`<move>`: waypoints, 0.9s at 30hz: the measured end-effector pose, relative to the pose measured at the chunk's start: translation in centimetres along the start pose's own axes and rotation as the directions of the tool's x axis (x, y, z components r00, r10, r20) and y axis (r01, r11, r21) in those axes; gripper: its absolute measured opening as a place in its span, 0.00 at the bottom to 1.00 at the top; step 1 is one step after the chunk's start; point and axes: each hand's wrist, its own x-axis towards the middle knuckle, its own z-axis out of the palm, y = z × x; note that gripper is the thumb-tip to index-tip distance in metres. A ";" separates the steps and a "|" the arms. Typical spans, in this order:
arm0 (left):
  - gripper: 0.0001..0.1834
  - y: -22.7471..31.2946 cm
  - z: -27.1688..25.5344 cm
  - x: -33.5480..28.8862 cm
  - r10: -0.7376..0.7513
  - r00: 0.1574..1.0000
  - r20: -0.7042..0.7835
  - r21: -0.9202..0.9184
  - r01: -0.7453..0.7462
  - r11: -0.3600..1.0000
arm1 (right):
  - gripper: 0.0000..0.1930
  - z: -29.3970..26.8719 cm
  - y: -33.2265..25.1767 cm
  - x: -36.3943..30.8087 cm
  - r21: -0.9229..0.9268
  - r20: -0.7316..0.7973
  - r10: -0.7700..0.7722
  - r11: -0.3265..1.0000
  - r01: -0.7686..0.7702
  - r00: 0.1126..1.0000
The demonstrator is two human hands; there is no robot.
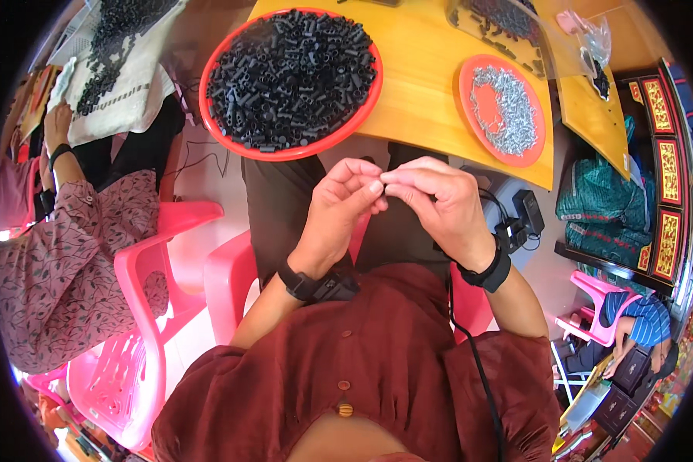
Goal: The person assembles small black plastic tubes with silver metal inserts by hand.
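Observation:
In front of my body, above my lap, my left hand point(345, 192) and my right hand point(439, 196) meet at the fingertips, both closed in a pinch. Between them my left fingers grip a small dark piece, mostly covered by the fingertips. The pinch of my right hand touches its upper end; whether it holds a separate small part is hidden. Beyond my hands, a round red basin point(285, 154) is heaped with short black tubular parts point(292, 77). To the right, an orange-red plate point(485, 104) carries many small silvery metal parts point(520, 112).
A yellow wooden table point(416, 85) bears the basin and plate. A clear plastic box point(543, 65) of dark parts stands at its far right. On the left, a person point(69, 231) sits by a white cloth point(123, 100) with black parts. A pink chair point(150, 308) stands beside me.

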 end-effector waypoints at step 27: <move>0.06 1.5 -1.4 0.0 -0.073 0.985 0.158 -0.326 0.122 0.937 | 0.14 -0.4 9.9 27.8 -0.706 0.134 -0.127 0.684 0.185 0.983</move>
